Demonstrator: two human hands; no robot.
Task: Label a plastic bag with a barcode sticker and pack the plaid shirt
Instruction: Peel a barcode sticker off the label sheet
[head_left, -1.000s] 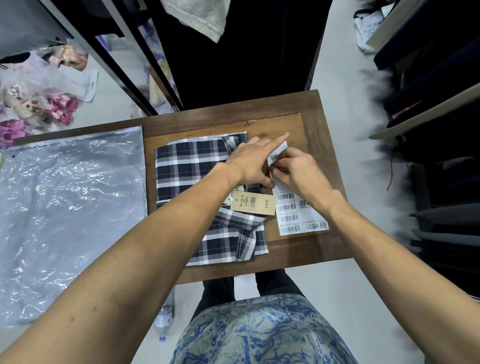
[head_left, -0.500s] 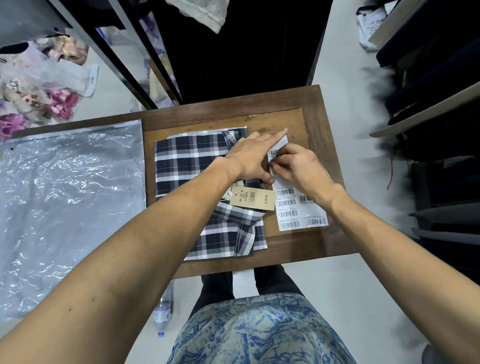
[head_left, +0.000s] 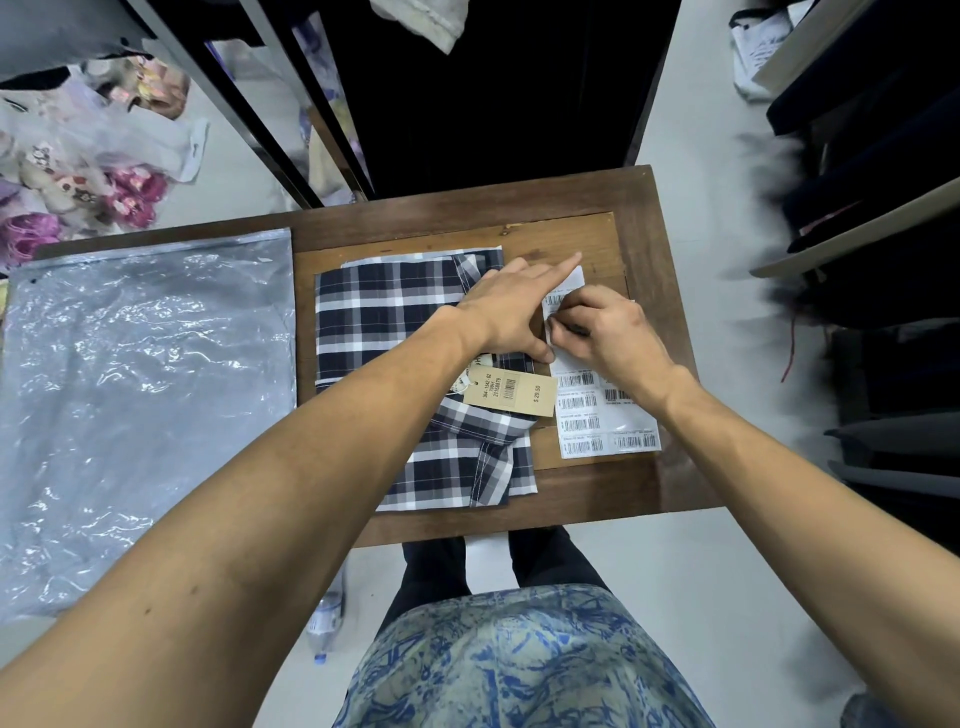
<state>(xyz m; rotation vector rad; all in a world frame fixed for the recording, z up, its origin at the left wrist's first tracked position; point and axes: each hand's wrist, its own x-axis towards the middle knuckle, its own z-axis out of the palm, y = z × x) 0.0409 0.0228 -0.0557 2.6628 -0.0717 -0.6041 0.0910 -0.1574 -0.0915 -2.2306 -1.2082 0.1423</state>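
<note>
Setting: a narrow stockroom aisle, dark shelving on both sides, pale floor, with a brown wooden worktop (head_left: 644, 208) straight ahead of the person.
Plastic bag: the clear plastic bag (head_left: 145, 395) lies flat and empty on the left of the worktop, well apart from both hands.
Plaid shirt: the folded plaid shirt (head_left: 395, 322) lies mid-worktop, its kraft price tag (head_left: 511, 392) resting on top near the sticker sheet.
Sticker sheet: the white barcode sticker sheet (head_left: 605, 421) lies just beside the shirt on its right, several labels left on its near end.
Left hand: the left hand (head_left: 511, 312) lies flat and spread, fingers extended, pressing the far end of the sheet to the worktop.
Right hand: the right hand (head_left: 605, 327) is curled with fingertips pinched at a label's edge; whether the label is already lifted cannot be told.
Step in hand: apparently peeling one barcode sticker off the backing.
Doing it well: keep the left palm firm so the sheet cannot slide; lift a corner first, then peel low and slowly so the label neither tears nor curls onto itself.
Risk: the adhesive may catch on fingers or shirt fabric on the way to the bag.
</note>
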